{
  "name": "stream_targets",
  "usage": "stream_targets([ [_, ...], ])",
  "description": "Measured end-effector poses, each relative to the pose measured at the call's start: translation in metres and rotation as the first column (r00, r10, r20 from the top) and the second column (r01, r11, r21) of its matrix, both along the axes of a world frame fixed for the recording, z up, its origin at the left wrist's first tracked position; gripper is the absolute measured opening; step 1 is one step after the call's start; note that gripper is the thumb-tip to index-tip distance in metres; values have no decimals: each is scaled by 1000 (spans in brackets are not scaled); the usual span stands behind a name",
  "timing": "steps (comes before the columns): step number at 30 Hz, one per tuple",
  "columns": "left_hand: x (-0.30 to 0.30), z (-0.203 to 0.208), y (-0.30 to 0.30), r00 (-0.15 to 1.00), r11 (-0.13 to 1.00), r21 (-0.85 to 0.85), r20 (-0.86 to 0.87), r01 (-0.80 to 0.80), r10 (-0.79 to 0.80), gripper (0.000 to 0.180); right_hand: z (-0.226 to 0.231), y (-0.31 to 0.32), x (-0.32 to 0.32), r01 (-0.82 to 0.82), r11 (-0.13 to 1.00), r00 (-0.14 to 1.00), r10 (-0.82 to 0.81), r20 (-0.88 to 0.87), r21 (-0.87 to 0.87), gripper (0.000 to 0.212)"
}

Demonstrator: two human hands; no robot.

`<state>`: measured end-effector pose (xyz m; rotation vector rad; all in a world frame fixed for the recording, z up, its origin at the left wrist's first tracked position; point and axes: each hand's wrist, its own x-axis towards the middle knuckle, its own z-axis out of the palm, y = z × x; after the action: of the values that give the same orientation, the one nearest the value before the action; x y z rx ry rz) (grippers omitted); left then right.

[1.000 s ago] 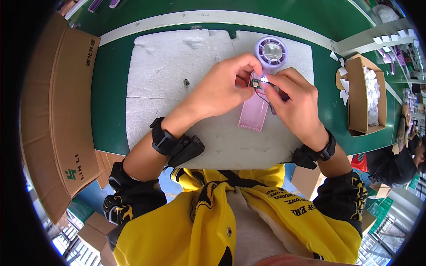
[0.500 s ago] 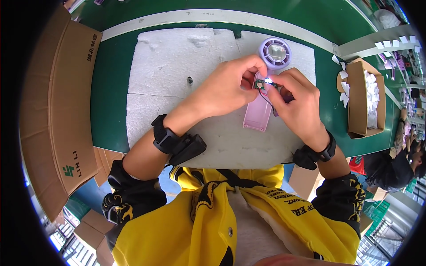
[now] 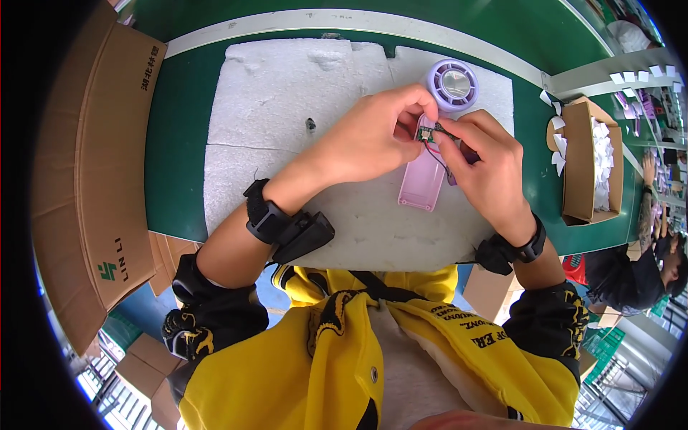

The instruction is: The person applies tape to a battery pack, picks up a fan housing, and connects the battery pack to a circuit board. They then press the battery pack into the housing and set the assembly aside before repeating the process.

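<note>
A hand-held fan lies above the foam sheet, its round lilac head point(image 3: 453, 85) at the far end and its open pink handle shell point(image 3: 420, 188) toward me. Over the shell's upper part is a small green circuit board point(image 3: 426, 134) with red and black wires point(image 3: 434, 155). My left hand point(image 3: 376, 132) is closed, finger and thumb pinching the board's left side. My right hand point(image 3: 487, 161) is closed at its right end, where a dark part shows at the fingertips. Under the right hand, a purple piece point(image 3: 469, 153) is mostly hidden.
A white foam sheet point(image 3: 287, 93) covers the green table point(image 3: 175, 158). On it lies a small dark bit point(image 3: 310, 125). At right stands a cardboard box point(image 3: 579, 161) of white pieces, several scraps beside it. A large carton point(image 3: 115, 172) borders the left. Another person point(image 3: 634, 265) sits at far right.
The bright white light on the circuit board has gone out. The board's right end looks tilted, with a dark part now showing. Both hands keep nearly the same place at the fan.
</note>
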<state>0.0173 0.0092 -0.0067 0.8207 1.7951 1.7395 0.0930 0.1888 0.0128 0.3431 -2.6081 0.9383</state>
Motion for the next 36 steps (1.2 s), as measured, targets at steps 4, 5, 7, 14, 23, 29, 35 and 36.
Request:
stream_targets([
  [4, 0, -1, 2, 1000, 999, 51, 11, -12, 11, 20, 0, 1, -1, -3, 1000, 1000, 3, -1, 7, 20],
  [5, 0, -1, 2, 999, 999, 34, -1, -40, 40, 19, 0, 1, -1, -3, 1000, 1000, 3, 2, 0, 21],
  [7, 0, -1, 3, 998, 998, 17, -14, -62, 62, 19, 4, 0, -2, 40, 998, 996, -36, 77, -43, 20],
  [14, -2, 6, -2, 969, 986, -145, -244, -82, 45, 24, 7, 11, -11, 64, 992, 931, -19, 364, -112, 24],
  [23, -5, 5, -3, 973, 987, -140, -225, -77, 44, 25, 28, 31, -10, -222, 931, 684, 361, 634, -290, 34],
  [29, -12, 8, -10, 965, 993, -99, -257, -67, 39, 32, 23, 30, -10, -199, 938, 699, 338, 630, -283, 34],
  [35, -10, 11, -9, 974, 979, -160, -210, -123, 88, 38, 26, 32, -9, -32, 902, 680, 335, 652, -430, 41],
  [36, -12, 12, -10, 973, 976, -172, -208, -137, 100, 37, 27, 33, -11, -14, 857, 656, 397, 642, -515, 46],
])
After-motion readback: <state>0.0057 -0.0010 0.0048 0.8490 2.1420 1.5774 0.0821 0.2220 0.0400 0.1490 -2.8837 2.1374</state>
